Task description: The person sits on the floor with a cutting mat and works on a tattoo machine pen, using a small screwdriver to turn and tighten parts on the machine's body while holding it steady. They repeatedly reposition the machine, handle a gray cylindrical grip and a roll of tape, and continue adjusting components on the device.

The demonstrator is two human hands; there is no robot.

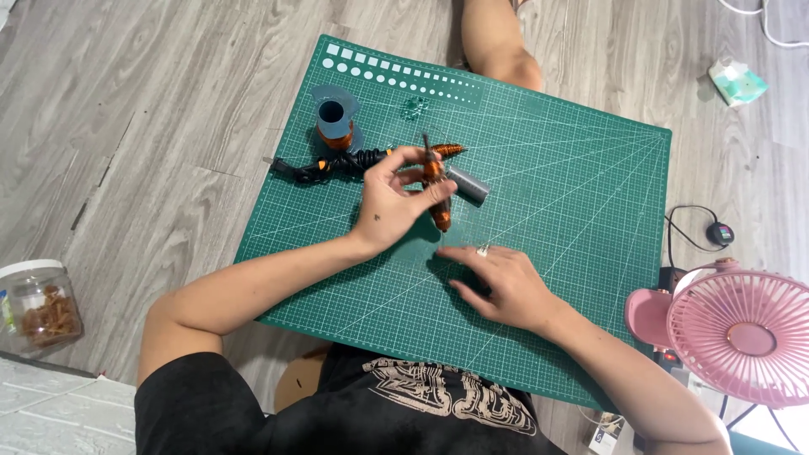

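Presently the left hand (pixel 396 202) pinches a copper-wound piece (pixel 436 194) between thumb and fingertips, holding it upright above the green cutting mat (pixel 573 194). The right hand (pixel 497 282) lies flat on the mat just below, fingers spread and holding nothing that can be seen. A grey tube (pixel 468 184) lies just beside the held piece; a black tool with cord (pixel 329 167) lies behind the left hand. Further back stands a grey spool of copper wire (pixel 335 122). Off the mat, at far left, a clear jar (pixel 38 303) contains brown pieces. A pink fan (pixel 742 333) stands at right.
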